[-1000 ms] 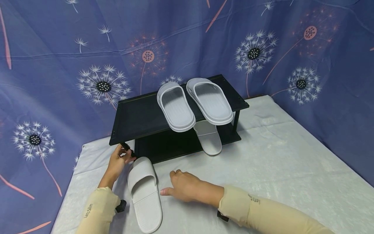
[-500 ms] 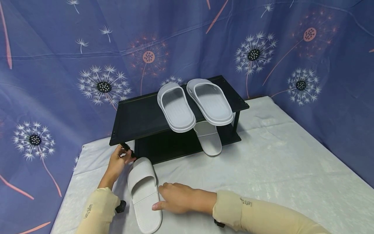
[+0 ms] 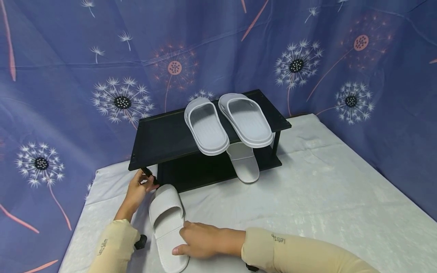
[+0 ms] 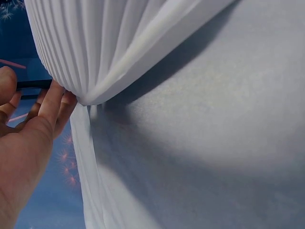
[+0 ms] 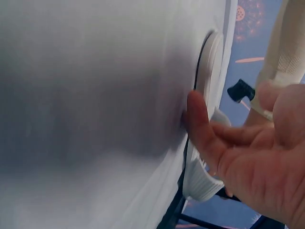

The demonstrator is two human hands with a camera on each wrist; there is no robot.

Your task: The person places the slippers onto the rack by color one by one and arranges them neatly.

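A black two-tier shoe rack [image 3: 160,138] stands toward the back. My left hand [image 3: 136,193] grips its front left post, thumb and fingers around the dark bar; the left wrist view shows this hand [image 4: 31,138] beside a ribbed strap. That strap belongs to a light grey slide slipper [image 3: 165,246], lying with its toe against the rack's front left corner. At the slipper's right edge is my right hand [image 3: 203,240], its thumb over the sole. In the right wrist view, the fingers of the right hand [image 5: 257,167] lie along the slipper's side, loosely bent, thumb held apart.
Two pale grey closed-toe slippers [image 3: 208,129] sit side by side on the top shelf's right half. Another grey slide [image 3: 246,167] rests on the lower shelf, heel overhanging the front. White cloth [image 3: 324,189] covers the table; a blue dandelion-print curtain [image 3: 218,45] hangs behind.
My right hand has come left and toward the near edge, from beside the slipper to over its right edge. My left hand keeps its grip on the rack post; the slipper lies unmoved.
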